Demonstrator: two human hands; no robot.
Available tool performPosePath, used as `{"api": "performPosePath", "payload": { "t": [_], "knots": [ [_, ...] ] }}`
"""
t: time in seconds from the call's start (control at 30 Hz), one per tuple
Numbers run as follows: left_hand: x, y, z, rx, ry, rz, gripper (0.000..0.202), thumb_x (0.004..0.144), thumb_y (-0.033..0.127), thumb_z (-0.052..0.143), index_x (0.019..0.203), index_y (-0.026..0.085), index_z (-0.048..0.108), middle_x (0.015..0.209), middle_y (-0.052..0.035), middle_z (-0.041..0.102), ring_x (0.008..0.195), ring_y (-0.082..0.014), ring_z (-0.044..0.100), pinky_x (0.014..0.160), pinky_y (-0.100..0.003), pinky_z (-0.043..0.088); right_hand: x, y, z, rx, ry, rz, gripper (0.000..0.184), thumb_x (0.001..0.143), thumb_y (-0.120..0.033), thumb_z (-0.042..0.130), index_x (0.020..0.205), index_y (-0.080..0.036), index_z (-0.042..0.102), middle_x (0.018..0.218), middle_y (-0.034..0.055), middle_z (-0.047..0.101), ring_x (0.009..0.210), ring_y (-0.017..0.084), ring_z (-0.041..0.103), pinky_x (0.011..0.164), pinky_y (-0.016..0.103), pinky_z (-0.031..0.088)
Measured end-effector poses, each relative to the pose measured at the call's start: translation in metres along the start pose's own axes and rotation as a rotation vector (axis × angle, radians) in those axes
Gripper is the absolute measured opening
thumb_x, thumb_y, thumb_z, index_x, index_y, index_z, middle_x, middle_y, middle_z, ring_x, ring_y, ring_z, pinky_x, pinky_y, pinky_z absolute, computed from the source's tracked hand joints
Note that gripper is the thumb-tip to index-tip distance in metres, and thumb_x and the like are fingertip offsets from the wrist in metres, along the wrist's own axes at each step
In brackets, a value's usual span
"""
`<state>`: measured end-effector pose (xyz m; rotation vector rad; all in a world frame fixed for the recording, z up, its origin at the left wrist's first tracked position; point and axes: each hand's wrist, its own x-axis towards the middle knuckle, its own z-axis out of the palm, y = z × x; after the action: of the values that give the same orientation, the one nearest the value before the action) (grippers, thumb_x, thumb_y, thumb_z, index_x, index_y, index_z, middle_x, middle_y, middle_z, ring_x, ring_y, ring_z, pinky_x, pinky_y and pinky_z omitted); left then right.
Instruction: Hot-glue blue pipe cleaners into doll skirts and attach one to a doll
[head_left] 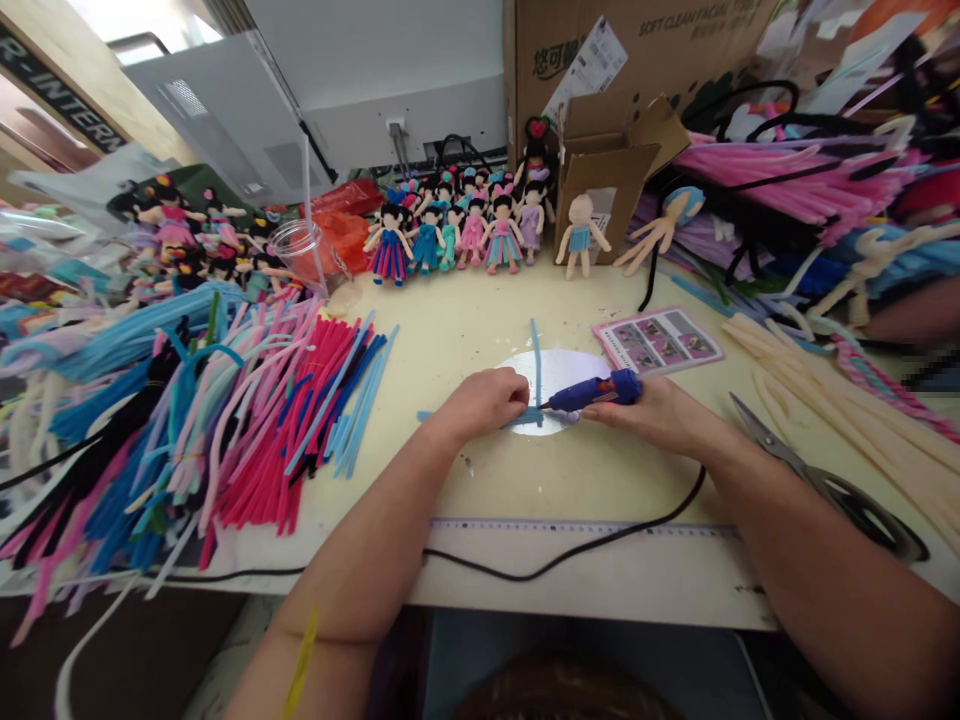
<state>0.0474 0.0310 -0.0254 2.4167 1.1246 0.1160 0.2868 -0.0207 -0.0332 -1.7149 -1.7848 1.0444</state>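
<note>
My left hand (484,402) is closed, pinching light blue pipe cleaners (536,365) that cross on a white round pad (577,370) in the middle of the table. My right hand (660,412) grips a blue glue gun (596,391), its tip touching the crossing point of the pipe cleaners just right of my left fingers. The gun's black cord (570,550) trails back across the table's front edge.
A big heap of pink, blue and black pipe cleaners (225,410) fills the left. Finished dolls (465,235) line the back by a cardboard box (607,175). Scissors (817,480) and cream pipe cleaners (840,390) lie right; an instruction card (658,340) and a ruler (577,527) are nearby.
</note>
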Motion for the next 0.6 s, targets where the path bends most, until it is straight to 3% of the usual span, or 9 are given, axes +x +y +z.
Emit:
{"api": "performPosePath", "payload": {
  "t": [0.23, 0.47, 0.6],
  "knots": [
    [0.0004, 0.001, -0.0002, 0.019, -0.014, -0.01, 0.013, 0.077, 0.015, 0.052, 0.077, 0.019, 0.064, 0.083, -0.002, 0.065, 0.074, -0.0143, 0.055, 0.066, -0.026, 0.04, -0.0008, -0.0001, 0.0007, -0.021, -0.001, -0.019, 0.029, 0.07, -0.051, 0.069, 0.08, -0.024, 0.074, 0.077, -0.0006, 0.071, 0.076, 0.02, 0.062, 0.066, 0.03, 0.046],
    [0.0013, 0.0024, 0.0013, 0.026, -0.03, 0.054, 0.033, 0.083, 0.014, 0.05, 0.11, 0.026, 0.064, 0.09, -0.0012, 0.067, 0.083, -0.016, 0.059, 0.074, -0.027, 0.043, -0.0008, 0.0013, 0.001, -0.046, -0.005, -0.022, 0.031, 0.07, -0.052, 0.069, 0.081, -0.024, 0.075, 0.078, -0.0005, 0.072, 0.076, 0.021, 0.062, 0.068, 0.031, 0.047],
    [0.002, 0.0014, 0.0017, 0.037, -0.037, 0.051, 0.031, 0.084, 0.015, 0.05, 0.107, 0.027, 0.067, 0.1, -0.0025, 0.068, 0.09, -0.0173, 0.06, 0.078, -0.028, 0.044, -0.0013, -0.0006, 0.0003, -0.035, 0.005, -0.016, 0.032, 0.069, -0.053, 0.069, 0.079, -0.024, 0.073, 0.076, -0.0003, 0.071, 0.075, 0.021, 0.062, 0.066, 0.032, 0.046]
  ]
}}
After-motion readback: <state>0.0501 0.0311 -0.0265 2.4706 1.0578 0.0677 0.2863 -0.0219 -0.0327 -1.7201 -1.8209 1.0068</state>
